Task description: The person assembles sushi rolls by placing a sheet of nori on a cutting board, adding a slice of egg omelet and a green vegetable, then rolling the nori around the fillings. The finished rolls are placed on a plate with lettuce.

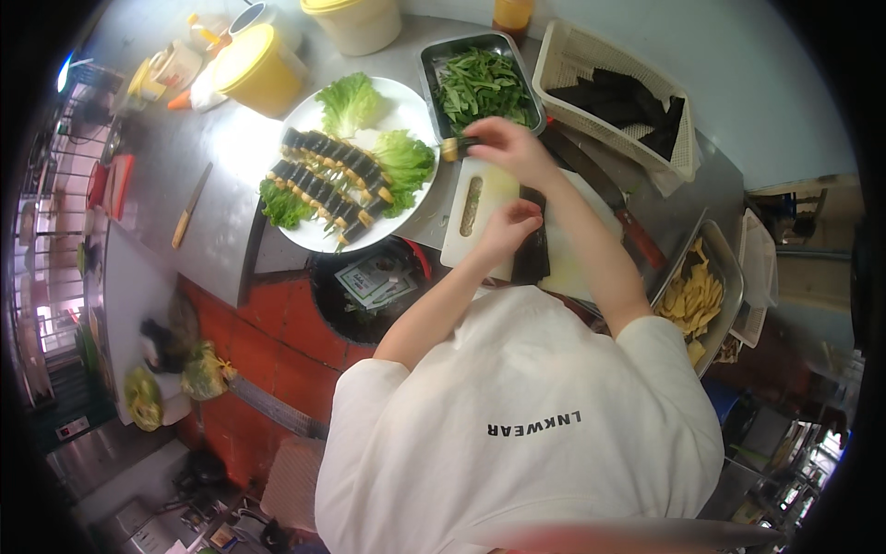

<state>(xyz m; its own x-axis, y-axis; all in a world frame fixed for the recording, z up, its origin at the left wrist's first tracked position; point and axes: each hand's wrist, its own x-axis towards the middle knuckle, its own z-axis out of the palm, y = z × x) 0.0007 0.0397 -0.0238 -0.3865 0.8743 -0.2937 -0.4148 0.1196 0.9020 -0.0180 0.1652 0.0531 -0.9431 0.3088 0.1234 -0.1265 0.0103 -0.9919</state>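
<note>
My right hand [506, 146] holds a short piece of seaweed roll [456, 147] by its end, just past the right rim of a white plate [412, 98]. The plate carries lettuce leaves [351, 102] and two rows of cut seaweed rolls [328, 180]. My left hand [508, 228] has its fingers curled on the top edge of a dark seaweed sheet [532, 254] lying on a white cutting board [459, 242]. A strip of filling [471, 205] lies on the board beside that hand.
A metal tray of green vegetables [482, 88] and a white basket of dark seaweed sheets [616, 97] stand behind the board. A red-handled knife [639, 238] and a tray of yellow strips [694, 297] lie right. Yellow-lidded tubs [254, 60], a wooden-handled knife [190, 209] and a black bin [369, 291] sit left.
</note>
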